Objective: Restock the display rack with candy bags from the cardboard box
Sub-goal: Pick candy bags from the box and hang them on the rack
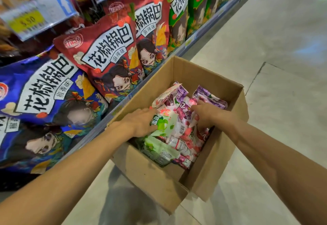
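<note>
1. The pale floor point(265, 47) spreads to the right of the box and beyond it. The box stands on it, tight against the rack's foot. We judge this keeps the carry from box to rack short.
2. The rack point(207, 23) runs along the left of the box and away past it. Big snack bags point(106, 56) in blue, red and green lean there face out, so that shoppers can read them. Price tags point(26, 22) hang above them, farther left of the box. We see no free hook or slot meant for candy.
3. The box point(155, 175) is cardboard and open on top. The flaps we can see are folded outward, which leaves the mouth free for both hands at once.
4. The candy bags point(184, 136) all lie inside the box, a loose heap of pink, purple and green packets pointing every way. We spot none on the rack, so we judge the restocking is at a picking step.
5. The left hand point(139, 120) reaches in over the box's left wall and lies palm down on a green bag point(161, 123), fingers nearly straight. That bag hides the thumb, so we cannot tell whether the hand grips it or only presses it. Either would steady the heap.
6. The right hand point(205, 115) is deeper in, towards the box's far right corner. Its fingers curl round a purple bag point(185, 113), gripping it, likely to pull it clear of its neighbours.
</note>
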The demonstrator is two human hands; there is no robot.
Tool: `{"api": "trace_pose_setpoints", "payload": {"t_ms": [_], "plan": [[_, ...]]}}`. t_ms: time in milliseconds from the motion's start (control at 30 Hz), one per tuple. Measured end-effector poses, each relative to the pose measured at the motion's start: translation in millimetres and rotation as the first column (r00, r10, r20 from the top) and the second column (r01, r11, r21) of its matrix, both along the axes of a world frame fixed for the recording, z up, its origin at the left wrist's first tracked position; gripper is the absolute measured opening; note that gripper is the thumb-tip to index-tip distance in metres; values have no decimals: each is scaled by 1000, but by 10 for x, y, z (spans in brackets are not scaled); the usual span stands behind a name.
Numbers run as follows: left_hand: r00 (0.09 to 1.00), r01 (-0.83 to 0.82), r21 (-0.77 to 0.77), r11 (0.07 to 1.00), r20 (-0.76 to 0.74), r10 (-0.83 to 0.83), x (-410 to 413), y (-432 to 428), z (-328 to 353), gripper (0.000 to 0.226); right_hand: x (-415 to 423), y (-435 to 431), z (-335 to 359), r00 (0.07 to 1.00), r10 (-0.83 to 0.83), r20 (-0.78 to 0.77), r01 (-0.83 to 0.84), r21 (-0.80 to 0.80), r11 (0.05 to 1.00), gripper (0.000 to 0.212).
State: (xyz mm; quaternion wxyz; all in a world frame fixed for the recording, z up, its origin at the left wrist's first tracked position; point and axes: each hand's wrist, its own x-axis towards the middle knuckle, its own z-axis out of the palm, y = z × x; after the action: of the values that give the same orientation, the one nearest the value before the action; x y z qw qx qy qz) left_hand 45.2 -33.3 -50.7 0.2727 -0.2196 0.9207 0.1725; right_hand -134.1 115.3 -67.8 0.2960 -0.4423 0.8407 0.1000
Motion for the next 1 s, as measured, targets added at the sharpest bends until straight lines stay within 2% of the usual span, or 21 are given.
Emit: {"api": "trace_pose_setpoints", "payload": {"t_ms": [100,200,233,300,400,500,567,633,733,767,833,900,1000], "plan": [[999,26,46,999,37,-28,1,-22,-71,70,48,-13,-94,994,68,-84,-69,-5,998,61],[996,85,-41,996,40,-83,7,8,-113,79,56,-16,-151,985,142,-95,-147,-52,988,20],[996,79,-70,994,34,-77,15,29,-119,82,50,-13,-154,986,145,-84,-152,-74,986,13],[999,50,-119,992,3,-50,33,57,-136,85,26,-9,-141,989,144,-41,-148,-126,981,18],[995,-7,-178,984,-102,-12,58,69,-97,77,-2,-14,-115,993,120,14,-112,-256,960,12],[963,-123,-127,984,-255,87,83,110,-10,59,22,-37,-46,989,42,143,32,-480,877,17],[925,-198,-81,977,-346,159,104,111,34,48,47,-42,2,979,-11,203,125,-560,819,21],[888,-235,-67,970,-419,187,131,67,47,44,68,-38,22,961,-85,264,211,-497,842,30],[858,-258,-53,965,-472,204,166,37,57,42,88,-25,-1,937,-201,287,285,-289,914,59],[857,-257,-60,964,-475,199,172,46,56,42,90,-30,7,943,-203,265,272,-257,927,57],[846,-271,-70,960,-493,202,183,62,45,41,76,-37,41,946,-195,257,260,-250,933,35],[822,-304,-56,951,-520,232,193,59,44,41,38,-21,90,910,-219,353,328,-289,899,23],[807,-326,-35,945,-530,259,208,52,31,41,-33,42,166,824,-243,511,443,-314,840,23]]}}
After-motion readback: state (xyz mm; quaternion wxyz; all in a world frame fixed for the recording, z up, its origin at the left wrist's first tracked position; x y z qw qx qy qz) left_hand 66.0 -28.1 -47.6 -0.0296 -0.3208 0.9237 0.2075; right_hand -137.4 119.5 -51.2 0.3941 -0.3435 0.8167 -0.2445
